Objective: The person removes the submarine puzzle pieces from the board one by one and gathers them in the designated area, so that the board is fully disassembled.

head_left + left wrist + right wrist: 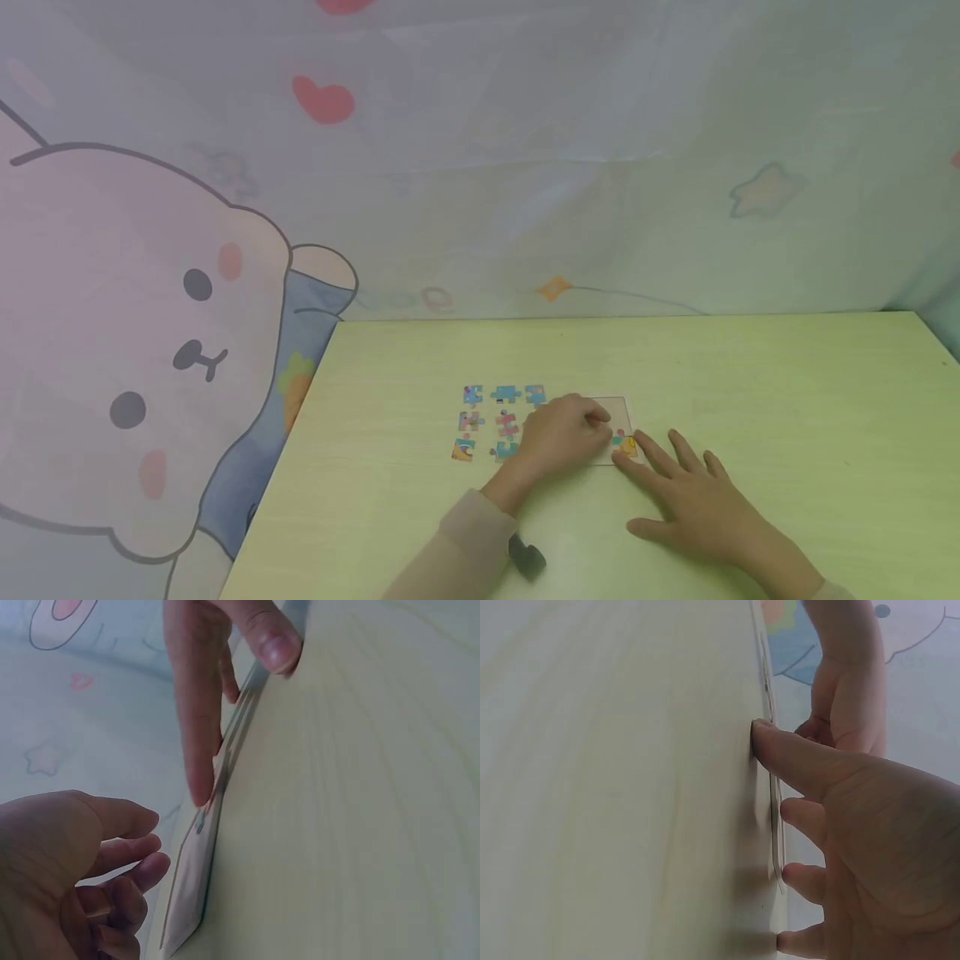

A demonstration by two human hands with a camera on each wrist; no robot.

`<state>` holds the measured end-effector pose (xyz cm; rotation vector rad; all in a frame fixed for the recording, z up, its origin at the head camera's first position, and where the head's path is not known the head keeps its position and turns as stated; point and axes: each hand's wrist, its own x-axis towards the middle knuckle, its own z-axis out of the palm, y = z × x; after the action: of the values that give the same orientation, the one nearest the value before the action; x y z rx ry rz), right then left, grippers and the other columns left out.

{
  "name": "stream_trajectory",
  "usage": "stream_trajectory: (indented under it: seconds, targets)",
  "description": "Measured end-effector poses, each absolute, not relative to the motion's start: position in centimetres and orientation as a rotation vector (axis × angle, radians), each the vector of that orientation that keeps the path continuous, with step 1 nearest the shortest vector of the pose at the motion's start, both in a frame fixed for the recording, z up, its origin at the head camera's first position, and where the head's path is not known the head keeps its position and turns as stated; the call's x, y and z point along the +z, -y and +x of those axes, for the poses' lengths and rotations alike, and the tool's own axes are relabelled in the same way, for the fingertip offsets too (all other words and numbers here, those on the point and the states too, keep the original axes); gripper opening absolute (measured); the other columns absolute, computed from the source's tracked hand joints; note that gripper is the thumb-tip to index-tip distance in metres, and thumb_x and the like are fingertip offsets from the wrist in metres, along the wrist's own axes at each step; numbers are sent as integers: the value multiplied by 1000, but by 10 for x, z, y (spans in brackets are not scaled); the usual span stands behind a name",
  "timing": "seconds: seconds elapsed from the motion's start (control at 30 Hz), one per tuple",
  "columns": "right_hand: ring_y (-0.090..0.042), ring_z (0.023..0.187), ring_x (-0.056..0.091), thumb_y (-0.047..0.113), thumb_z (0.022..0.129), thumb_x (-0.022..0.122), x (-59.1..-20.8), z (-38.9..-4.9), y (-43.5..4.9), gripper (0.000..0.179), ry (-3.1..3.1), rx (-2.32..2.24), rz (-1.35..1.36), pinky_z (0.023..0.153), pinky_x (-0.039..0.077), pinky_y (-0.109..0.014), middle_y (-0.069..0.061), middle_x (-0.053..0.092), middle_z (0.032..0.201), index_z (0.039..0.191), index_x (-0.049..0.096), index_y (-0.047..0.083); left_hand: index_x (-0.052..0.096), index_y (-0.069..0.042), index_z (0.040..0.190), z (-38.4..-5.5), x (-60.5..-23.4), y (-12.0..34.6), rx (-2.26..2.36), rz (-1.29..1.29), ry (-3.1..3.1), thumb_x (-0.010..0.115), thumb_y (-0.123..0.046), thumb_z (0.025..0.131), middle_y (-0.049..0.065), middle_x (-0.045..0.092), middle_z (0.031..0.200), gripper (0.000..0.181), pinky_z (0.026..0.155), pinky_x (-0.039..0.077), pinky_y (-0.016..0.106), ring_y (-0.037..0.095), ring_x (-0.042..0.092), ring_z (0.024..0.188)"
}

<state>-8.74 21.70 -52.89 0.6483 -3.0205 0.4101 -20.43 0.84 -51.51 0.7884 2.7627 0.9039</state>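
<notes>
A flat light puzzle board (pixel 611 408) with a thin dark border lies on the table. In its lower right corner sits a colourful jigsaw piece (pixel 626 445) with orange and teal. My right hand (pixel 697 500) spreads its straight fingers at that corner, index and middle fingertips at the piece and the board's edge. My left hand (pixel 566 429) is over the board's left part, hiding much of it. In the left wrist view its fingers (pixel 124 896) are loosely bent with nothing seen between them. Left of it lie several loose jigsaw pieces (pixel 507 423), blue and pink.
The pale yellow-green table (pixel 787 400) ends at a wall cloth (pixel 480 208) printed with hearts and a star. A large cartoon bear (pixel 150 350) is printed on the cloth at left. A dark object (pixel 527 558) shows beside the left sleeve (pixel 457 550).
</notes>
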Motion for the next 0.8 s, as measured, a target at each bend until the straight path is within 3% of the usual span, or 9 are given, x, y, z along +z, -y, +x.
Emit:
stream_trajectory:
  seconds: [0.23,0.8]
  targets:
    - [-58,143,32,71,91,62,-528,-88,-217,76,3031,391,647,95,33,-83,-12,38,164,155,50,32,80,-23,107,-200,-519,-24,795,804,-2790,72,-36,94,-14,67,97,20,65,46,21,1,60,82]
    - [-56,144,32,72,90,63,-528,-88,-218,76,3046,385,636,96,33,-82,-11,39,164,153,54,31,79,-26,97,-195,-519,-32,757,747,-2809,79,-35,88,-16,62,94,13,63,45,23,0,57,78]
